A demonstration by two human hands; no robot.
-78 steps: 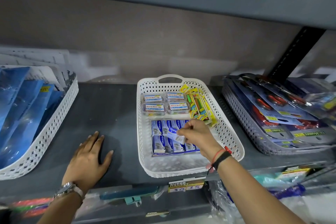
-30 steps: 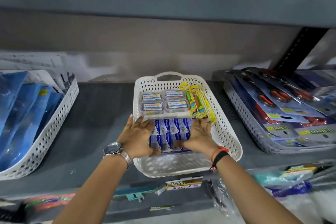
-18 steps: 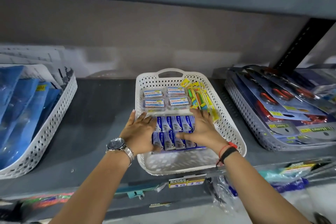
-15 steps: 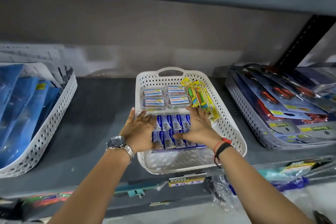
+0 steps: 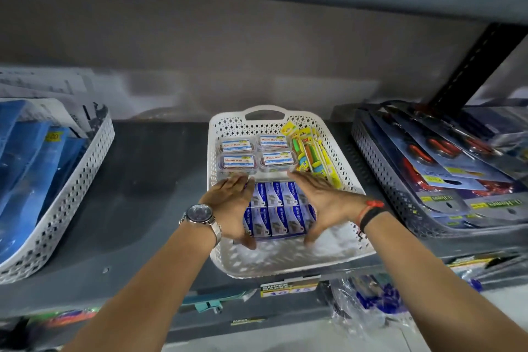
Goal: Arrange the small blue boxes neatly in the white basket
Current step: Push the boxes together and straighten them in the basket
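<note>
Both hands (image 5: 232, 206) (image 5: 320, 203) flank small blue boxes (image 5: 281, 210), hiding outer ones.

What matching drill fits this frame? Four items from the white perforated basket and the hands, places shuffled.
Items
1. small blue boxes
2. clear plastic tubs with white labels
3. yellow carded packs
4. silver wristwatch

Places
A. against the right wall of the white perforated basket, at the back
B. on the wrist of the left hand
C. back left of the basket, two rows of two
D. middle of the basket, between the left hand and the right hand

Pairs: 1-D, 2-C, 3-A, 4-B
</note>
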